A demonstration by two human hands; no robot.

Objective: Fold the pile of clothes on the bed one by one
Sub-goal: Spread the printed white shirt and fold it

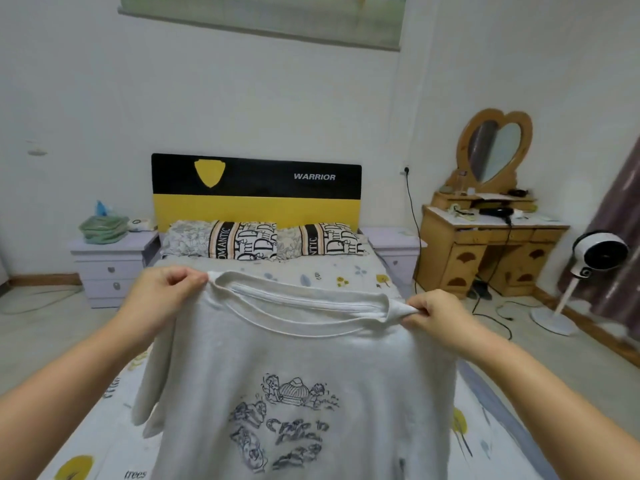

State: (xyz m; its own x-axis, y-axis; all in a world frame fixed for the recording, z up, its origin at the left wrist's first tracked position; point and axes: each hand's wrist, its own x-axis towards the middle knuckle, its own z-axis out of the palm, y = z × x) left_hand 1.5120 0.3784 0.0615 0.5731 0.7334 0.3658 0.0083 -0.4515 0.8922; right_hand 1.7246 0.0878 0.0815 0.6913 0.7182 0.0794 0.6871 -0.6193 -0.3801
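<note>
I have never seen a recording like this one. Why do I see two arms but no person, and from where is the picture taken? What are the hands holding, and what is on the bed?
There is no machine here. The single picture comes from a wide-angle camera worn on a person's head, looking forward and down, so you see only that person's own arms.

The left hand and the right hand each pinch one shoulder of a light grey T-shirt, beside its collar. The shirt is held up and spread out, with its dark cartoon print facing the camera.

Below and behind it is the bed, covered by a pale sheet with leaf and tree patterns. Two patterned pillows lie at the black and yellow headboard. The shirt hides much of the bed, so other clothes cannot be seen.
</note>
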